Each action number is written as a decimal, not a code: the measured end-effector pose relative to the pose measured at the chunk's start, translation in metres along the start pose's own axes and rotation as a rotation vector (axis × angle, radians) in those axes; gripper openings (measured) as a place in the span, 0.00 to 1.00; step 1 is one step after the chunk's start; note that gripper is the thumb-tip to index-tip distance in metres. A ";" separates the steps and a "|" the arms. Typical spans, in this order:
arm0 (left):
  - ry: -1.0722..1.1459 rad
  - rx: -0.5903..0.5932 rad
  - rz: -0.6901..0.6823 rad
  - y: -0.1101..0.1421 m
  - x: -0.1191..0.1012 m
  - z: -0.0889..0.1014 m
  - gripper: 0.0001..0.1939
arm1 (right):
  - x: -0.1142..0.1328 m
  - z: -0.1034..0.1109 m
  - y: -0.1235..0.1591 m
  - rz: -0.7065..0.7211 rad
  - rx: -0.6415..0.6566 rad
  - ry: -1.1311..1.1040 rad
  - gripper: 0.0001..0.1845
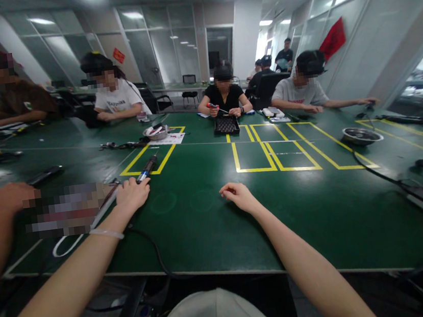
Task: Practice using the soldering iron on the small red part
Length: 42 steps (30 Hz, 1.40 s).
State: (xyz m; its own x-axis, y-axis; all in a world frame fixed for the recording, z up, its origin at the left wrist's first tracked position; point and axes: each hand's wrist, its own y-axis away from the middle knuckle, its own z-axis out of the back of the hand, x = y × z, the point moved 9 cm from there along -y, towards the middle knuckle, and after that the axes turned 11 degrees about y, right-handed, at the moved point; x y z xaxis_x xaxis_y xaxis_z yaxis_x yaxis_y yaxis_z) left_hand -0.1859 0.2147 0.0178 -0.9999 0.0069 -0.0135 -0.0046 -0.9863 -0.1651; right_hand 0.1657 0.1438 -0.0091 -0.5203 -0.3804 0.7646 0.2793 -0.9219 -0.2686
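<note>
My left hand [134, 192] is closed around the rear part of an electric screwdriver [147, 169], a dark tool with a blue band. Its thin bit points away, up and to the right, beside a yellow-taped rectangle. A black cord [152, 240] runs from near my left wrist over the table's front edge. My right hand [238, 196] rests on the green table [204, 221] with its fingers curled in, and nothing shows in them. A pale band circles my left wrist.
Yellow tape rectangles [255, 170] mark the table ahead. A metal bowl [362, 136] stands at the right, another bowl [156, 132] with contents at the far left-centre. Across the table a person handles a screwdriver [216, 107] over a black tray [226, 126]. Another person's arm [1, 205] reaches in at left.
</note>
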 end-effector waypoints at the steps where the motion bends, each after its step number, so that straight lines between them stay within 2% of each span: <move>1: -0.008 -0.015 -0.001 -0.001 0.003 0.001 0.25 | 0.000 0.000 0.000 -0.001 0.002 0.002 0.10; 8: -0.043 -0.179 -0.020 0.011 -0.003 0.021 0.27 | -0.002 -0.002 0.000 0.000 0.014 0.000 0.10; 15: -0.031 -0.201 -0.037 0.018 0.000 0.024 0.17 | 0.003 -0.001 0.001 0.006 0.015 0.003 0.10; 19: 0.089 -0.263 -0.026 0.016 -0.005 0.033 0.19 | 0.002 -0.003 0.001 0.002 0.027 0.004 0.09; 21: 0.285 -0.270 -0.029 0.017 -0.020 0.038 0.20 | 0.002 -0.004 0.000 0.001 0.033 -0.002 0.09; 23: 0.570 -0.193 -0.083 0.021 -0.053 0.037 0.21 | 0.002 -0.005 0.000 -0.006 0.036 -0.014 0.09; 25: 0.901 -0.019 -0.206 0.031 -0.104 0.030 0.22 | -0.001 -0.006 0.000 -0.029 0.044 -0.038 0.09; 27: 1.129 0.216 -0.279 0.046 -0.156 0.019 0.25 | -0.005 -0.008 0.000 -0.072 0.054 -0.090 0.09; 29: 1.266 0.432 -0.315 0.063 -0.198 0.007 0.26 | -0.011 -0.010 0.000 -0.123 0.067 -0.167 0.09; 31: 1.329 0.539 -0.364 0.076 -0.225 0.001 0.26 | -0.015 -0.013 0.000 -0.163 0.087 -0.251 0.10; 34: 1.342 0.519 -0.433 0.083 -0.236 -0.002 0.23 | -0.015 -0.018 0.000 -0.191 0.132 -0.344 0.12; 38: 1.313 0.449 -0.461 0.082 -0.229 -0.004 0.18 | -0.010 -0.023 0.003 -0.209 0.176 -0.397 0.16; 42: 1.202 0.324 -0.556 0.086 -0.226 0.007 0.16 | -0.006 -0.026 0.006 -0.222 0.209 -0.414 0.18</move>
State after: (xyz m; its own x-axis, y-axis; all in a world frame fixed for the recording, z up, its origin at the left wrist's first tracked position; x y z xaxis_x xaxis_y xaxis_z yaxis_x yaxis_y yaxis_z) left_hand 0.0391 0.1274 0.0135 -0.2361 0.3864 -0.8916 -0.5688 -0.7989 -0.1956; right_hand 0.1497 0.1385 -0.0308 -0.2335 -0.0772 0.9693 0.3757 -0.9266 0.0167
